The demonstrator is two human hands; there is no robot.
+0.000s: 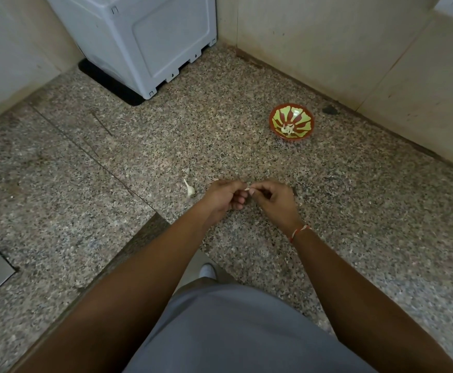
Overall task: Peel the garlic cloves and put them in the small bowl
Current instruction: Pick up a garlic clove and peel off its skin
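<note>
Left grip: left hand (224, 199), fingers curled, pinching a clove (247, 189) at the fingertips.
Right grip: right hand (275, 201), fingers curled, thumb and forefinger pinching the same clove from the other side.
Clove in grip: one, small and pale, mostly hidden between the two hands, held above the tabletop (354, 205).
Loose clove (190, 188): one, unpeeled, lying on the tabletop just left of the left hand.
Bowl (291, 121): one, red and green, on the tabletop well beyond the right hand, near the wall.
Bowl contents: pale garlic pieces (287, 129); count cannot be told.
Wristband (299, 232): one, red and white thread on the right wrist.
</note>
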